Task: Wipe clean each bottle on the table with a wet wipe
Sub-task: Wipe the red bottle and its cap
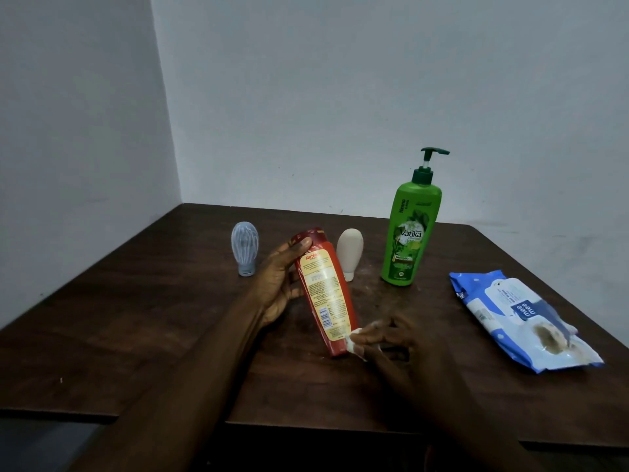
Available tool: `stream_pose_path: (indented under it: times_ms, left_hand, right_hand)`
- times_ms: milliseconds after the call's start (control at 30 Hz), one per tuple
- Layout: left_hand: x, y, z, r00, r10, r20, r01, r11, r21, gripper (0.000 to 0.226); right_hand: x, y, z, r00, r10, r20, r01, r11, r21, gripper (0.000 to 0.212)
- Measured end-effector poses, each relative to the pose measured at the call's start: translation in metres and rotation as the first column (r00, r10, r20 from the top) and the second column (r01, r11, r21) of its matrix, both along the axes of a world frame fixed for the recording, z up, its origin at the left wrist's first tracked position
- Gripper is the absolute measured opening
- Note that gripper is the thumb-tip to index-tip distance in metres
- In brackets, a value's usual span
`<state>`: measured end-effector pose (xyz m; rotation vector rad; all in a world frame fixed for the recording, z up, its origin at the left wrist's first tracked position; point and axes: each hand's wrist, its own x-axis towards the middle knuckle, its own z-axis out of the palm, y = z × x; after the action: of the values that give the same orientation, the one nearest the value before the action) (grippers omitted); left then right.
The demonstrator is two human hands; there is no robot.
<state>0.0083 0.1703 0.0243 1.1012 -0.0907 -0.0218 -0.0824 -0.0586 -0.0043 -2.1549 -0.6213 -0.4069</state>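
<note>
Tilting above the middle of the desk [136, 321], the red bottle [325, 294] leans with its dark cap end toward 11 o'clock and its base toward 5 o'clock, label facing up. The left hand [279, 284] has its grip wrapped around the upper body just under the cap, thumb over the top, while the right hand [398, 342] pinches a crumpled white wet wipe [355, 342] against the bottle's lower end, its grip closed narrowly on the wipe. The bottle looks like smooth, stiff plastic, probably light to moderate in weight, and a damp surface would likely make it slippery, so holding it at the dry, waisted part near the cap seems the safer place. Just beyond it at 1 o'clock stands a small cream bottle [350, 253] on its cap, near enough that a swing of the red bottle could tip it. At 10 o'clock a pale blue bottle [244, 248] stands apart, and at 2 o'clock the tall green pump bottle [410, 229] stands upright, top-heavy by the look of it. The blue wipes pack [520, 321] lies at 3 o'clock, close to the desk's right edge. Open room lies toward 7 and 8 o'clock, on the bare near-left surface before the front edge.
</note>
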Motion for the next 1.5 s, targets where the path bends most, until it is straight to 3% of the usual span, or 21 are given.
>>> stream_pose_path:
  times_ms: [200,333,567,1233,1500]
  left_hand:
    - [-0.002,-0.001,0.001,0.996,-0.093,0.006,0.093,0.992,-0.086,0.043]
    - [-0.006,-0.005,0.006,0.977,-0.21,0.045,0.215,0.954,-0.209,0.039]
    - [-0.003,-0.001,0.003,0.974,-0.226,-0.007,0.22,0.951,-0.216,0.061]
    - [-0.005,-0.001,-0.001,0.971,-0.235,0.034,0.237,0.945,-0.226,0.054]
    - [-0.003,-0.003,-0.001,0.967,-0.252,0.036,0.25,0.919,-0.305,0.052]
  right_hand:
    - [-0.001,0.002,0.006,0.998,-0.057,0.041,0.061,0.994,-0.091,0.014]
    - [0.008,0.012,0.015,0.995,-0.07,0.076,0.078,0.99,-0.113,0.016]
    - [0.034,0.04,0.038,0.991,-0.057,0.12,0.073,0.988,-0.138,0.023]
    - [0.084,0.08,0.071,0.954,-0.211,0.214,0.205,0.978,0.051,0.015]
    - [0.073,0.097,0.073,0.926,-0.068,0.371,0.128,0.982,-0.141,0.019]
